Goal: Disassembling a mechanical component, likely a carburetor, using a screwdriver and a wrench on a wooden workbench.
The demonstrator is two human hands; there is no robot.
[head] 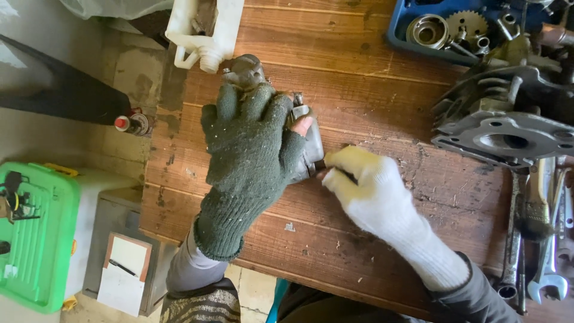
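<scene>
My left hand (251, 149), in a dark green knitted glove with a bare fingertip showing, lies over a grey metal engine part (245, 70) and presses it onto the wooden workbench (371, 78). Most of the part is hidden under the glove; a rounded end sticks out at the top and a flat side shows at the right (312, 146). My right hand (371, 191), in a white knitted glove, touches the part's lower right corner with pinched fingers. Whether it holds a small tool there I cannot tell.
A finned grey engine cylinder (502, 113) lies at the right. Behind it a blue tray (397, 30) holds gears and bearings. Wrenches (547, 263) lie at the right edge. A white plastic jug (206, 30) stands at the back. Left, on the floor, a green-lidded box (39, 239).
</scene>
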